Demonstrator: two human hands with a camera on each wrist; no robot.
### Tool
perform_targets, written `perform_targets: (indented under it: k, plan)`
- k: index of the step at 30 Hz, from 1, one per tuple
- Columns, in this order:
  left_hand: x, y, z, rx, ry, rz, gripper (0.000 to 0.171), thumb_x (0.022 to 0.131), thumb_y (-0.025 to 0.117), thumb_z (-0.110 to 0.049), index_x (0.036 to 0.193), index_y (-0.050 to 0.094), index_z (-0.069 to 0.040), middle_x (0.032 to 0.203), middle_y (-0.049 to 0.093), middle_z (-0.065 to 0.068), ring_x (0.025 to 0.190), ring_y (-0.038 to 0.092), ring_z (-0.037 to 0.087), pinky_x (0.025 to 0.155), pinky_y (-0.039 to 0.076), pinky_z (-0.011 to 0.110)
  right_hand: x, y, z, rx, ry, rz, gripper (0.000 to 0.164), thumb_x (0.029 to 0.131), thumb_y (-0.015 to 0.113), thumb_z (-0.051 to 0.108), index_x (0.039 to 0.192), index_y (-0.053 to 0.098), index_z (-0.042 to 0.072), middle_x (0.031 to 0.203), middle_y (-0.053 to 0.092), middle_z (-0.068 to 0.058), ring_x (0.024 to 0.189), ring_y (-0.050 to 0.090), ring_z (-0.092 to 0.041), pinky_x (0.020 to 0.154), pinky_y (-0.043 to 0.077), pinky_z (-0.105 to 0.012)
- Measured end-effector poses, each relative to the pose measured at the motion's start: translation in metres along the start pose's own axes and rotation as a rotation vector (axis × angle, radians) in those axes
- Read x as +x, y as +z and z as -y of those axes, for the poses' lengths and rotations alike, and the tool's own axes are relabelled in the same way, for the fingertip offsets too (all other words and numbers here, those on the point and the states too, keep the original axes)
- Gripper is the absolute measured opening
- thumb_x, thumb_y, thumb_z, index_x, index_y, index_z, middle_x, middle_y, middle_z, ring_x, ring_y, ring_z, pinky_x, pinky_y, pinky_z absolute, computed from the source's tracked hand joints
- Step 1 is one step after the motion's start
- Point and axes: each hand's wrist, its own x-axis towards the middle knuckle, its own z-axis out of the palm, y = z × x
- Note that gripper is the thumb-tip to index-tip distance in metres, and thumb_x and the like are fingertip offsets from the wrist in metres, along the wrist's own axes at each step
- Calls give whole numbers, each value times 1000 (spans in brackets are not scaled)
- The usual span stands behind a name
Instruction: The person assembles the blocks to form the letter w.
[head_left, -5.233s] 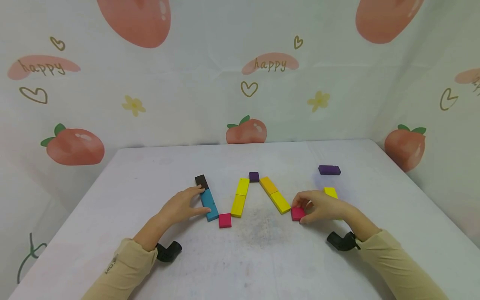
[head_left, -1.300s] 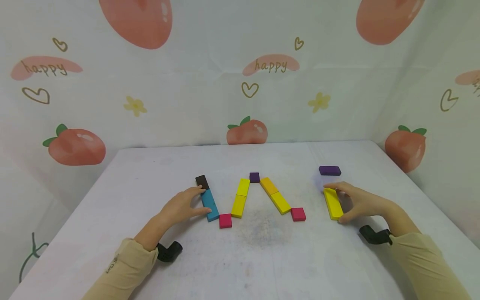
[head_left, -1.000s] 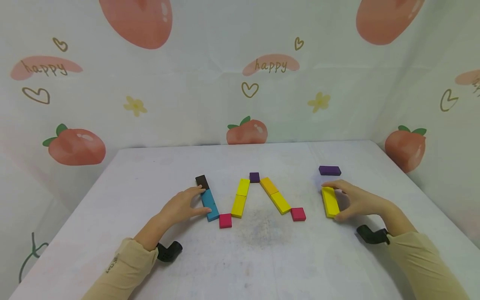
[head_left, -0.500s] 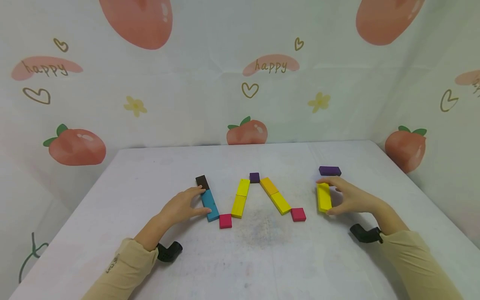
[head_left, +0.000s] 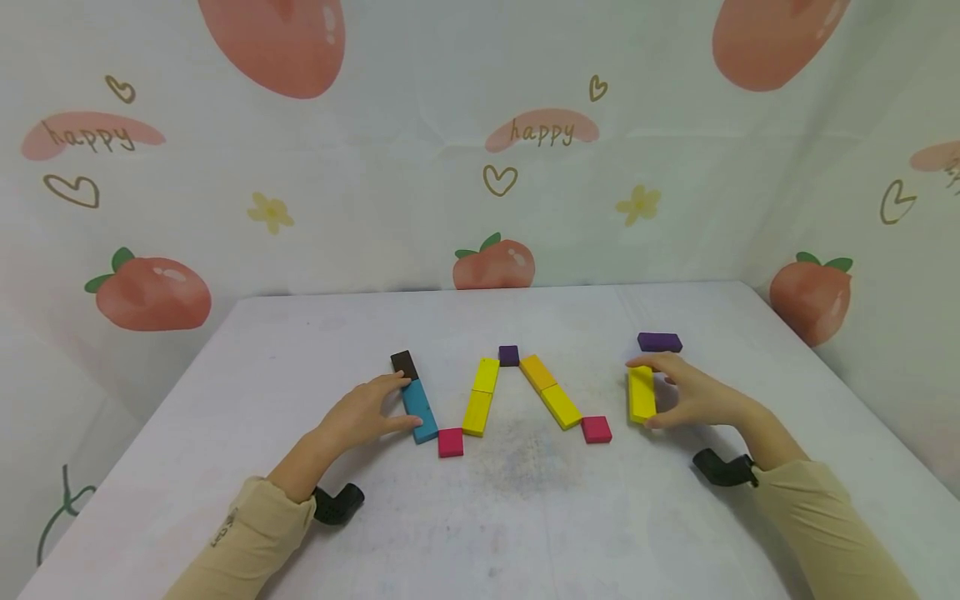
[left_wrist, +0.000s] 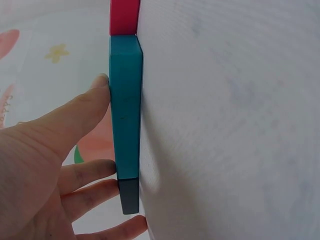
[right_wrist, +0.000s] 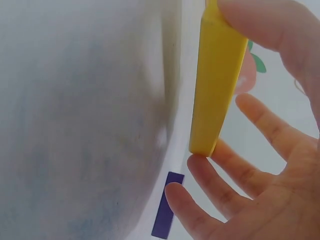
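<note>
My right hand (head_left: 697, 393) pinches a long yellow block (head_left: 641, 395) by its ends, thumb at the near end and fingertips at the far one. In the right wrist view the yellow block (right_wrist: 217, 85) stands apart from its shadow on the table. My left hand (head_left: 363, 414) rests its thumb and fingertips on a blue block (head_left: 420, 410) and, beyond it, a black block (head_left: 403, 364). These lie end to end on the table. A red block (head_left: 450, 442) touches the blue one's near end; another red block (head_left: 597, 429) lies left of my right hand.
Between the red blocks run two yellow blocks (head_left: 482, 396), a small purple block (head_left: 508, 356), an orange block (head_left: 537, 372) and a yellow block (head_left: 560, 405), making a zigzag. A longer purple block (head_left: 660, 342) lies behind my right hand. A patterned cloth (head_left: 375, 167) hangs behind the table.
My right hand let go of the right-hand red block, moved right and took hold of the long yellow block. Since then it has carried the block left and slightly away. The left hand stays put.
</note>
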Motion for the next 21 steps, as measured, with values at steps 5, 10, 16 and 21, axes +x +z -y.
perform_targets:
  k: [5, 10, 16, 21]
  plan:
    - [-1, 0, 0, -2, 4, -1, 68, 81, 70, -38, 135, 47, -3, 144, 42, 22, 131, 40, 42, 104, 38, 57, 3, 3, 3, -7, 8, -8, 76, 68, 80, 24, 131, 43, 2, 132, 40, -24, 117, 41, -39, 95, 41, -65]
    - [-1, -1, 0, -5, 3, -1, 68, 81, 70, -38, 135, 47, -3, 144, 41, 22, 130, 40, 43, 104, 38, 57, 6, 6, 8, -25, 30, -18, 75, 68, 80, 24, 130, 45, 2, 130, 43, -23, 116, 42, -38, 95, 42, -64]
    - [-1, -1, 0, -7, 5, -1, 69, 81, 70, -39, 135, 47, -3, 144, 41, 22, 130, 40, 43, 104, 38, 57, 11, 10, 11, -53, 30, -35, 73, 69, 81, 27, 128, 47, 2, 127, 47, -22, 114, 44, -37, 95, 43, -62]
    - [-2, -1, -1, -10, 1, 3, 69, 81, 70, -39, 135, 47, -3, 144, 41, 21, 131, 40, 43, 104, 38, 57, 15, 13, 11, -67, 26, -43, 72, 69, 81, 29, 126, 49, 0, 127, 50, -21, 113, 45, -36, 95, 42, -61]
